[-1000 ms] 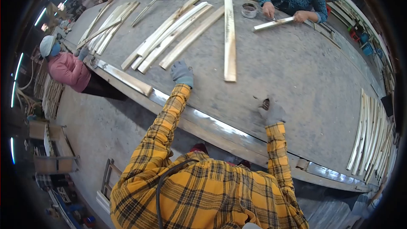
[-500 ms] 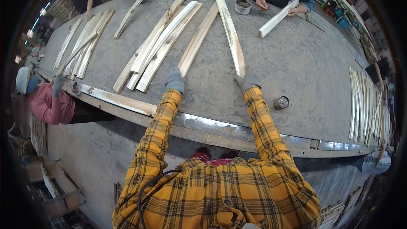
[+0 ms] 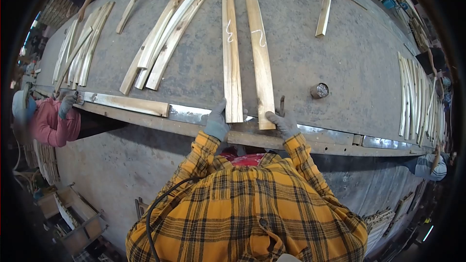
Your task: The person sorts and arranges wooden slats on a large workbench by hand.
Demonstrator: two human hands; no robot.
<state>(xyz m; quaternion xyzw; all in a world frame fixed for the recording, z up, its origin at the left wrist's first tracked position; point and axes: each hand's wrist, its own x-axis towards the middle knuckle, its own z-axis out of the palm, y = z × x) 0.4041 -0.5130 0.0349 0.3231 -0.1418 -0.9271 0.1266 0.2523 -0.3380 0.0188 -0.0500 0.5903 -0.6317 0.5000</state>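
Two long flat wooden slats lie side by side on the grey worktable (image 3: 340, 63), their near ends reaching the shiny metal strip (image 3: 310, 133) along its front edge. The left slat (image 3: 231, 53) bears a chalk mark, as does the right slat (image 3: 258, 53), and a narrow gap runs between them. The left hand (image 3: 216, 122), in a grey glove, closes its fingers about the near end of the left slat at the table's edge. The right hand (image 3: 283, 124), also gloved, rests at the near end of the right slat; whether it clasps it I cannot tell. Bare tabletop lies open to the right as far as a small round tin (image 3: 319, 90), and to the left up to a bundle of pale curved slats (image 3: 165, 34).
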